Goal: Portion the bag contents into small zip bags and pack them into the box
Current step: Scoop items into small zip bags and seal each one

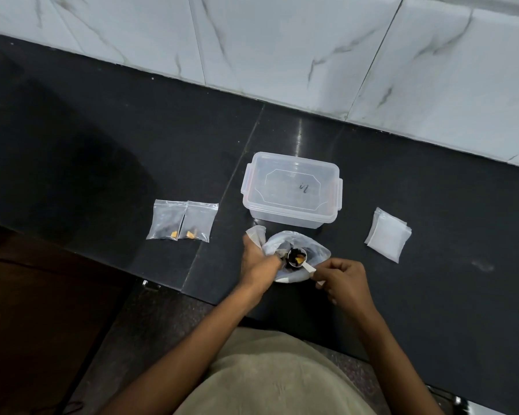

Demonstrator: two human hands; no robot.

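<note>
Right now the left hand [259,262] grips the bag [300,256] rim near the counter [432,295] edge; the right hand [342,283] pinches a scoop [298,259], bare counter beside.

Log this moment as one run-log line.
step: scooping | right hand: holds scoop, loaded, over big bag | left hand: holds bag open | filled zip bags: two, left of box | lid on

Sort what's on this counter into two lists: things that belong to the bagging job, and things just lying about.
Job:
big bag, held open by left hand
scoop, loaded, held by right hand
two filled zip bags
stack of empty zip bags
lidded clear box

Lying about:
nothing loose; only the dark counter and tiled wall
</note>
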